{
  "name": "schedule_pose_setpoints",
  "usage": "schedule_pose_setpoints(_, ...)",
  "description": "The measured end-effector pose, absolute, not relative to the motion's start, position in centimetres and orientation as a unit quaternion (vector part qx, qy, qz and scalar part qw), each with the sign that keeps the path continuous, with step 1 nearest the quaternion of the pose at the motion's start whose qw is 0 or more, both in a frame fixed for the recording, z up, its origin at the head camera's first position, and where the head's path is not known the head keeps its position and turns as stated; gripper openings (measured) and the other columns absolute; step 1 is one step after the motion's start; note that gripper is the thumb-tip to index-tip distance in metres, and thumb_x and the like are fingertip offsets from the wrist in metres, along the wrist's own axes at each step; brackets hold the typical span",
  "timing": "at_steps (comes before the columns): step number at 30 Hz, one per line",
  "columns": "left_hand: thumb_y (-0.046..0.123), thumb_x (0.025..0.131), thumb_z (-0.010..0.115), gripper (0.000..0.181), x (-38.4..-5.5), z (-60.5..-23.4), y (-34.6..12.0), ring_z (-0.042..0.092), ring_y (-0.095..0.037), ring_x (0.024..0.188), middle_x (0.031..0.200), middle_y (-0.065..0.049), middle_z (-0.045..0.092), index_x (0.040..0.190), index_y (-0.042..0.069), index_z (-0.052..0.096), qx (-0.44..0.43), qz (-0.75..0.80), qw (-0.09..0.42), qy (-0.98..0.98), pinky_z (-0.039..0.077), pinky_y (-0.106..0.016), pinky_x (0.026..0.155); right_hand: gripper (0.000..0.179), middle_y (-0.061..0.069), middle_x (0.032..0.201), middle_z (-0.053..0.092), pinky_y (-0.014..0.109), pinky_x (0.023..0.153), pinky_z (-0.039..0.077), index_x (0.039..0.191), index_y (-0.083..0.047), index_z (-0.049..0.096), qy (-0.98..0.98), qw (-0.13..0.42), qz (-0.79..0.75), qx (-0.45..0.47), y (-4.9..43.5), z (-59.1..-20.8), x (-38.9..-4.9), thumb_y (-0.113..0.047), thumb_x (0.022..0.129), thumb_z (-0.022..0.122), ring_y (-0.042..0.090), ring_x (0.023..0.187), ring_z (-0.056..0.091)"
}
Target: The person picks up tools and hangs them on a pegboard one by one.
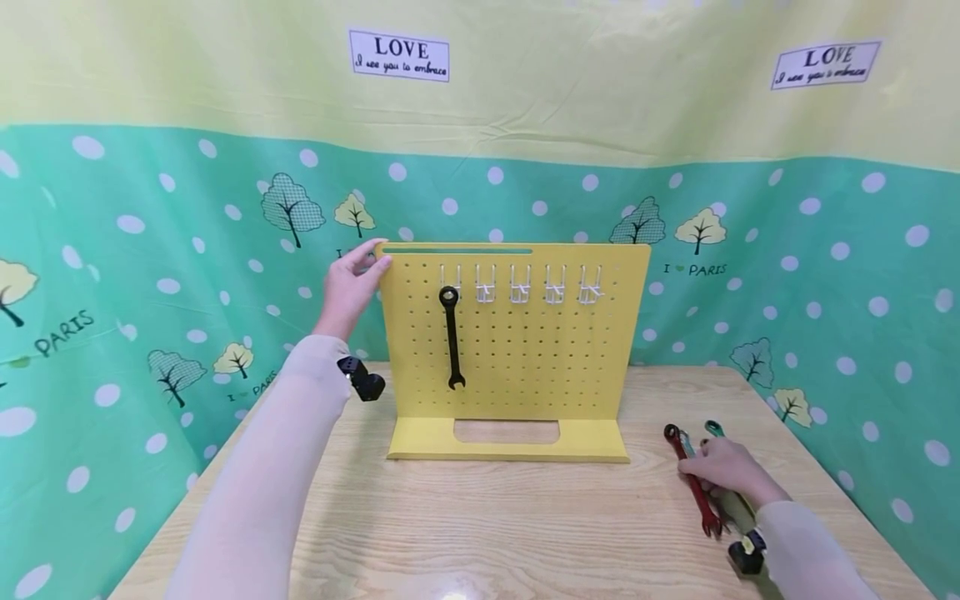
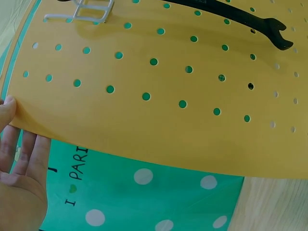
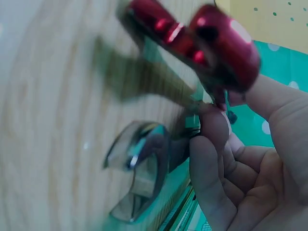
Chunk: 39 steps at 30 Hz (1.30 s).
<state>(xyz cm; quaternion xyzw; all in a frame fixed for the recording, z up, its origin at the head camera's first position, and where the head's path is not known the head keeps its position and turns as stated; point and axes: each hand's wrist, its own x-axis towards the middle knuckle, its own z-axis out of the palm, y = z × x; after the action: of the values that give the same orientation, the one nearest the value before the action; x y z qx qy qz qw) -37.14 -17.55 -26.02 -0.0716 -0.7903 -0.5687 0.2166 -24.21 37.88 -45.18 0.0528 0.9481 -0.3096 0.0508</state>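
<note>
My left hand [image 1: 348, 287] holds the upper left edge of a yellow pegboard [image 1: 510, 396], thumb on the front and fingers behind. From the leftmost white hook on the board hangs a black combination wrench [image 1: 453, 337], its open end pointing down. At the right of the table, my right hand [image 1: 727, 468] pinches a red combination wrench [image 1: 702, 498] between thumb and fingers. Its shiny red end [image 3: 226, 48] looms close in the right wrist view. Just beyond the hand shows the ring of a green wrench [image 1: 713, 427]. A shiny open wrench end [image 3: 161, 159] lies below the red one.
Several more white wire hooks [image 1: 520, 287] run along the upper board with nothing hung on them. The board's base [image 1: 427, 437] stands on a wooden table [image 1: 480, 517]. A green and yellow patterned curtain [image 1: 495, 200] closes off the back and both sides.
</note>
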Motion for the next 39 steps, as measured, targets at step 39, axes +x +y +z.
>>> schedule_pose_setpoints(39, 0.037, 0.099, 0.064, 0.045, -37.1, -26.1, -17.6, 0.062, -0.025, 0.118, 0.128, -0.011, 0.061, 0.142, 0.023, 0.059, -0.074, -0.568, 0.217, -0.790, 0.050, -0.039, 0.100, 0.024, 0.007, 0.073, 0.055, 0.037, 0.058, 0.058, 0.097, -0.001, 0.064, 0.924, 0.035, -0.382, 0.000, 36.0, -43.4, -24.0, -0.025, 0.100, 0.065, 0.023, 0.065, 0.057)
